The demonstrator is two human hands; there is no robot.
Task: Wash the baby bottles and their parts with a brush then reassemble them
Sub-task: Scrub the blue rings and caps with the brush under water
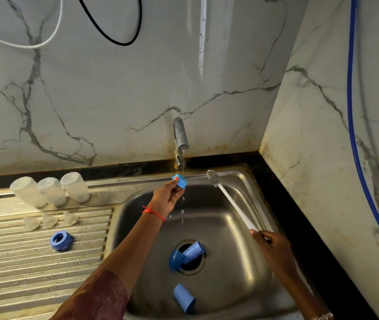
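Under running tap (180, 137), left grip (166, 199) pinches ring (180, 180).

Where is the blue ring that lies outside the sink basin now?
In the head view the blue ring lies on the ribbed draining board, left of the sink basin, just nearer the person than the three clear teats.

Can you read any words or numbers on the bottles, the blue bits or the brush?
None can be read.
The three clear bottles, the blue ring in the left hand, the blue caps in the sink and the brush show no words, numbers or signs.
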